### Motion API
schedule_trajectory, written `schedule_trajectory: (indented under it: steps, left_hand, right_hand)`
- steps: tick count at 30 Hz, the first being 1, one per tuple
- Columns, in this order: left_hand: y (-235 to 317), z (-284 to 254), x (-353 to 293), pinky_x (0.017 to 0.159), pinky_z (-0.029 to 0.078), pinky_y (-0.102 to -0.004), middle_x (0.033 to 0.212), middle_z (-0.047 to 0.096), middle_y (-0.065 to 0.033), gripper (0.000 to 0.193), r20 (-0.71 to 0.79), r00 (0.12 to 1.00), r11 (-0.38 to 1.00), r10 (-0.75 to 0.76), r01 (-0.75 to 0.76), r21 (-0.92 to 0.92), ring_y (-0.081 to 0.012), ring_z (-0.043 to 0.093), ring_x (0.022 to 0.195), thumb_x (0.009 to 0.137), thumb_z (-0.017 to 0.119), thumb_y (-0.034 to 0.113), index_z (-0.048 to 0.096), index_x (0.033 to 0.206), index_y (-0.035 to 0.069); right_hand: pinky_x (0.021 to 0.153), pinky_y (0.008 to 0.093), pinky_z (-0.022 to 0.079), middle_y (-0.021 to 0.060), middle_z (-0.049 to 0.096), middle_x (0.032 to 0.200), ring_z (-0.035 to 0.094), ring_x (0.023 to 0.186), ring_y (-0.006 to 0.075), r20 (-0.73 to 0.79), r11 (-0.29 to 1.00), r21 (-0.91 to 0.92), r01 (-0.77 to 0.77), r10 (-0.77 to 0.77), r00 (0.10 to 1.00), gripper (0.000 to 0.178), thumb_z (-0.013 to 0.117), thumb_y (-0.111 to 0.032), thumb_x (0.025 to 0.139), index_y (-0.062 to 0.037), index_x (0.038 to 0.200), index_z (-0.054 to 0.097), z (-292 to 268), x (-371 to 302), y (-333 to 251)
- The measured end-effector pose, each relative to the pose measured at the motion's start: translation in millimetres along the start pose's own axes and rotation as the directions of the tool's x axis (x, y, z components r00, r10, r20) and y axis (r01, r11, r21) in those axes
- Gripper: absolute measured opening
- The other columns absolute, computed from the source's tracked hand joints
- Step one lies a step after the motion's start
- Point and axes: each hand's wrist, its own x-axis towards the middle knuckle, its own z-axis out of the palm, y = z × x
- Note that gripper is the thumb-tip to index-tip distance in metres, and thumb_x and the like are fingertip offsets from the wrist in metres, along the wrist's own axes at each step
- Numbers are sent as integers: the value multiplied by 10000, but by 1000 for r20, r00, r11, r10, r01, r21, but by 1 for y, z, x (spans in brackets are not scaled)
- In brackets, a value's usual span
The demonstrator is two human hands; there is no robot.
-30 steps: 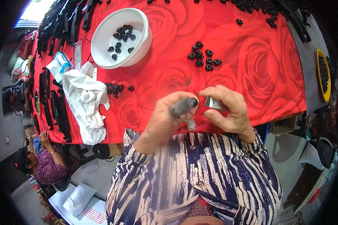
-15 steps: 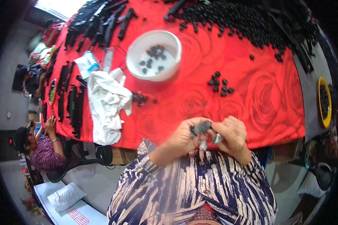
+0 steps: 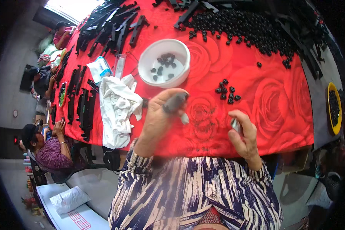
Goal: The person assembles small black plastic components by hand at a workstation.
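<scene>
Apart after meeting moments earlier, our left grip [image 3: 159, 112] clasped a blurred grey object [image 3: 174, 103] near the white bowl [image 3: 147, 57]; our right grip [image 3: 246, 136] pinched a half-hidden silvery piece [image 3: 235, 125] above the tabletop [image 3: 285, 128].

Worktop [image 3: 280, 99]: bowl [image 3: 149, 55] back of centre, parts [image 3: 167, 59] in it. Cloth [image 3: 117, 109] left of bowl and nearer the front edge, packet [image 3: 99, 69] just behind cloth. Bars [image 3: 86, 111] left of cloth, bar heap [image 3: 119, 27] at back left. Loose cluster [image 3: 231, 95] right of bowl; main pile [image 3: 241, 28] behind it. Left hand [image 3: 163, 109] in front of bowl, right hand [image 3: 246, 134] in front of cluster. Dish [image 3: 336, 129] far right.
</scene>
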Motion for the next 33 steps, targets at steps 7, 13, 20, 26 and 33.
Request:
schedule_trajectory:
  steps: [7,13,20,26,33]
  left_hand:
    - [-37,10,-19,581,472,-223,816,584,-62,306,158,959,959,-235,255,-121,-90,525,662,862,625,183,563,1061,-41]
    - [-41,8,-22,612,491,-216,884,616,-35,243,235,943,969,-236,247,-17,-82,576,730,882,589,127,582,1070,-29]
    - [-37,17,-20,601,517,-260,844,602,-30,226,246,891,916,-381,401,-32,-93,576,657,892,583,152,584,1039,-19]
    - [-35,17,-15,587,476,-242,820,556,-16,368,243,851,880,-465,474,28,-68,484,687,849,635,221,542,1092,-38]
    - [-34,20,-12,559,489,-253,805,553,-12,344,230,821,850,-522,522,68,-79,501,685,848,629,236,551,1055,-28]
  right_hand:
    - [564,267,354,66,480,740,445,624,147,149,1000,-21,17,-14,989,222,546,-32,837,19,1052,567,4,12,6]
    - [499,324,397,106,516,713,516,567,236,173,996,-81,38,-24,985,207,617,-39,795,-10,998,583,3,15,6]
    - [472,344,400,106,521,716,528,540,244,197,995,-56,83,-71,978,206,634,-45,779,-17,979,594,5,17,12]
    - [470,347,402,103,519,712,532,542,248,216,996,-68,58,-42,975,197,645,-64,769,-27,958,600,2,19,14]
    - [474,352,402,96,492,687,529,544,255,244,995,-87,38,-16,970,190,644,-78,764,-37,945,603,1,18,16]
